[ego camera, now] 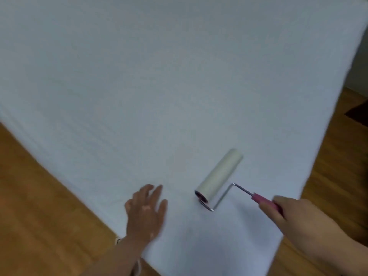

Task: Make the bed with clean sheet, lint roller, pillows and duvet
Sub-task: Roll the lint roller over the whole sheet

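Head view shows one white sheet (pixel 159 86) under one lint roller (pixel 219 177), your right hand (pixel 294 214) gripping its pink handle, your left hand (pixel 146 211) resting flat, fingers straight.

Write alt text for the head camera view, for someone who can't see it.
A right hand grips a lint roller by its pink handle, the white roll lying on a smooth white sheet. The left hand rests flat on the sheet beside it, near the sheet's corner. Wooden floor shows on both sides.
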`<state>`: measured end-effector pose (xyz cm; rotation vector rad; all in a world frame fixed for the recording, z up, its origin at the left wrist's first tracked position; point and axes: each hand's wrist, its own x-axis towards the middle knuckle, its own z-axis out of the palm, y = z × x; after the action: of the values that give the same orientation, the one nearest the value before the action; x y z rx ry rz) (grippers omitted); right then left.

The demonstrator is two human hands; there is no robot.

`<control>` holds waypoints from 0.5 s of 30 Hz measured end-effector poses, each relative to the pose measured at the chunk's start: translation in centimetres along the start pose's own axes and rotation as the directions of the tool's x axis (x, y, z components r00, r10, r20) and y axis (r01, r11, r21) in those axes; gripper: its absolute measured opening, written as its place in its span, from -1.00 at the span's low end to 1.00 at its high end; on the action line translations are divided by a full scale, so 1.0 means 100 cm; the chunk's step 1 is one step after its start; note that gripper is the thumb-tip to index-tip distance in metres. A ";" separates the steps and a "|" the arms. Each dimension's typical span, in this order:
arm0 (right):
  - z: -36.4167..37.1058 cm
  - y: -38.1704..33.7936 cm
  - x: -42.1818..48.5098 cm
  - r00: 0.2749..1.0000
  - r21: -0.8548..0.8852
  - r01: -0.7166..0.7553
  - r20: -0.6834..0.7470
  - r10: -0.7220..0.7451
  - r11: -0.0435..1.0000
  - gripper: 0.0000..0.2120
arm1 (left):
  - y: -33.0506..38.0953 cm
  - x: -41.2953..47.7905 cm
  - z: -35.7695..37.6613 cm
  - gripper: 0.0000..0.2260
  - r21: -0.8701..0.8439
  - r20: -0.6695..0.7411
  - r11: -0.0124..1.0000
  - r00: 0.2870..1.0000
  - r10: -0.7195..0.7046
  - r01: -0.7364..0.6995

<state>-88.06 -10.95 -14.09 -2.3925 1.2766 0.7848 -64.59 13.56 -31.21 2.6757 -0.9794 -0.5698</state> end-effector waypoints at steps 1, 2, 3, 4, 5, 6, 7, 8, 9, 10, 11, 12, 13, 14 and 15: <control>-0.001 -0.044 0.018 0.999 0.054 0.043 -0.031 -0.041 0.998 -0.40 | -0.013 0.006 -0.005 -0.54 -0.034 -0.016 0.999 0.999 0.034 -0.034; -0.003 -0.090 0.038 0.996 0.102 0.080 -0.050 -0.076 0.992 -0.40 | -0.030 0.016 -0.011 -0.56 -0.074 -0.054 0.996 0.998 0.046 -0.050; -0.005 -0.136 0.060 0.992 0.138 0.119 -0.062 -0.111 0.983 -0.41 | -0.049 0.028 -0.020 -0.56 -0.103 -0.099 0.994 0.995 0.025 -0.035; -0.010 -0.183 0.082 0.987 0.160 0.158 -0.068 -0.149 0.974 -0.41 | -0.071 0.043 -0.029 -0.55 -0.116 -0.144 0.993 0.990 -0.003 -0.014; -0.015 -0.230 0.104 0.980 0.174 0.196 -0.069 -0.186 0.965 -0.41 | -0.098 0.058 -0.039 -0.53 -0.110 -0.174 0.994 0.984 -0.032 0.013; -0.019 -0.276 0.125 0.971 0.177 0.237 -0.075 -0.227 0.955 -0.40 | -0.126 0.074 -0.050 -0.51 -0.091 -0.196 0.995 0.979 -0.050 0.033; -0.026 -0.321 0.144 0.962 0.174 0.273 -0.078 -0.263 0.946 -0.40 | -0.156 0.092 -0.061 -0.49 -0.057 -0.202 0.997 0.977 -0.063 0.052; -0.032 -0.354 0.157 0.951 0.182 0.309 -0.081 -0.299 0.934 -0.40 | -0.176 0.106 -0.070 -0.47 -0.011 -0.206 0.998 0.977 -0.059 0.058; -0.038 -0.395 0.175 0.934 0.163 0.356 -0.075 -0.348 0.920 -0.44 | -0.203 0.123 -0.081 -0.44 0.022 -0.203 0.997 0.977 -0.068 0.074; -0.043 -0.438 0.192 0.913 0.120 0.407 -0.071 -0.401 0.906 -0.50 | -0.231 0.140 -0.092 -0.40 0.044 -0.207 0.994 0.974 -0.091 0.102; -0.048 -0.479 0.208 0.895 0.067 0.445 -0.068 -0.441 0.893 -0.55 | -0.256 0.157 -0.102 -0.35 0.062 -0.213 0.989 0.970 -0.118 0.134; -0.052 -0.517 0.225 0.871 -0.009 0.485 -0.078 -0.484 0.874 -0.53 | -0.280 0.172 -0.110 -0.30 0.075 -0.222 0.982 0.963 -0.151 0.171; -0.056 -0.552 0.240 0.863 -0.048 0.495 -0.089 -0.497 0.868 -0.53 | -0.300 0.185 -0.118 -0.26 0.076 -0.227 0.975 0.956 -0.188 0.210; -0.060 -0.584 0.253 0.854 -0.048 0.507 -0.104 -0.509 0.861 -0.54 | -0.315 0.195 -0.122 -0.21 0.073 -0.228 0.967 0.948 -0.221 0.243; -0.065 -0.613 0.262 0.850 -0.024 0.516 -0.108 -0.515 0.857 -0.52 | -0.325 0.201 -0.124 -0.16 0.063 -0.226 0.962 0.943 -0.246 0.266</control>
<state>-23.09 2.21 -23.42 -2.6194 0.5997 0.4850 -26.69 25.74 -36.90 2.8950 -0.6171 -0.2745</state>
